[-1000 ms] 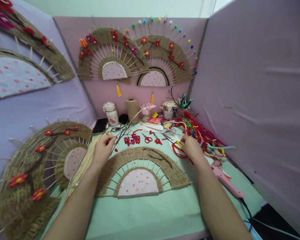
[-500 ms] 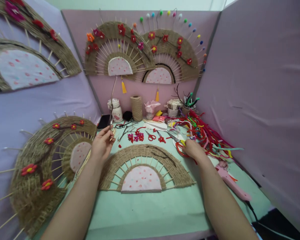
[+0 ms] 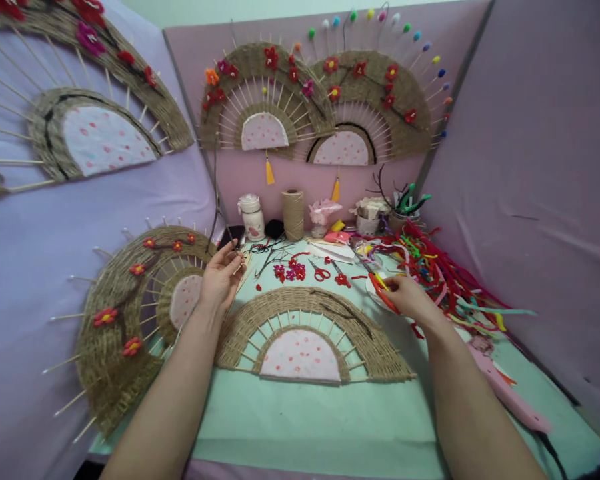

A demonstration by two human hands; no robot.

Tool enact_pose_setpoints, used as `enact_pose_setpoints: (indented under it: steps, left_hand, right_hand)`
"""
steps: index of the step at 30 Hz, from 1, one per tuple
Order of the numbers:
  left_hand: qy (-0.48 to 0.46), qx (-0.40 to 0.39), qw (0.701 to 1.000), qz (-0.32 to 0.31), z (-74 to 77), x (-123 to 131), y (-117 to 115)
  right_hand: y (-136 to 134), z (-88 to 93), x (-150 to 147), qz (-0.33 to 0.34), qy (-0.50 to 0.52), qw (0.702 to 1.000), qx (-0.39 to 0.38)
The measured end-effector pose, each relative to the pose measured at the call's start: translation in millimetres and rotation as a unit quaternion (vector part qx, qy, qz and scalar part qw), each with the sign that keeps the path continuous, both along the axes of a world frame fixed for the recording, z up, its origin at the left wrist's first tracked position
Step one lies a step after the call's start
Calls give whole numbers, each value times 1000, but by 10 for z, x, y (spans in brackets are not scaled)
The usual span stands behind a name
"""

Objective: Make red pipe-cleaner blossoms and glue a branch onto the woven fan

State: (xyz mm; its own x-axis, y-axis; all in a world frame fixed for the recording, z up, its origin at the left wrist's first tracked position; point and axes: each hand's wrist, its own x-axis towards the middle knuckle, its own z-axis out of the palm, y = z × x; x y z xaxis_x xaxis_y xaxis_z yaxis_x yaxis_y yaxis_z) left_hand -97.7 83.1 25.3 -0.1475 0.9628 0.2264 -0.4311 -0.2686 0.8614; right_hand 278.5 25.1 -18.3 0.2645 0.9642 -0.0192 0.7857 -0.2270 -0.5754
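My left hand (image 3: 223,275) is closed on a thin dark twig (image 3: 217,180) that stands upright above it and forks near the fingers. In my right hand (image 3: 406,293) are scissors with red and yellow handles (image 3: 383,291), their blades pointing up and to the left over the table. Between my forearms lies a half-round woven twine fan (image 3: 275,308) with a spotted white centre (image 3: 300,355). Dark twig pieces (image 3: 343,308) rest on its upper right part. Small red and purple flowers (image 3: 294,271) sit behind it, beside small red-handled scissors (image 3: 322,273).
A heap of coloured pipe cleaners (image 3: 440,267) lies to the right, with a pink glue gun (image 3: 513,393) in front. At the back stand a white bottle (image 3: 252,219), a twine spool (image 3: 293,215) and pots. Another woven fan (image 3: 115,333) leans at left; more hang on the panels.
The view has turned left. My right hand has lifted the scissors, whose handles now show more clearly. The twig in my left hand has shifted, its fork now showing beside the fingers.
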Motion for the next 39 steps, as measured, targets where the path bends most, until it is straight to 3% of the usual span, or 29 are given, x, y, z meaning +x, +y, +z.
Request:
enact_pose_setpoints:
  steps: [9,13,17,20,23,27,31,35,39]
  left_hand:
    - [62,-10,996,67,-145,42,76]
    - [70,-21,996,60,-233,64,111]
    - [117,-25,992,49,-291,138,92]
    - [174,-28,984,28,-317,197,45]
    - [210,-48,977,13,-315,241,-7]
    - [220,-70,973,10,-261,316,-31]
    - [221,-84,971,-22,-204,467,43]
    - [222,-69,970,-77,-196,683,160]
    - [269,-79,951,-127,-208,870,236]
  right_hand:
    - [40,-56,-20,-31,-8,999,16]
    - [25,-22,-70,-24,93,994,50]
    - [22,18,-172,-17,227,964,135]
    - [21,38,-229,-24,262,951,161]
    - [-15,71,-264,7,267,955,127]
    - [-113,126,-360,120,225,966,43]
    - [-180,143,-497,197,202,959,6]
    - [-182,129,-549,225,224,948,-18]
    - [-176,131,-534,207,246,947,-21]
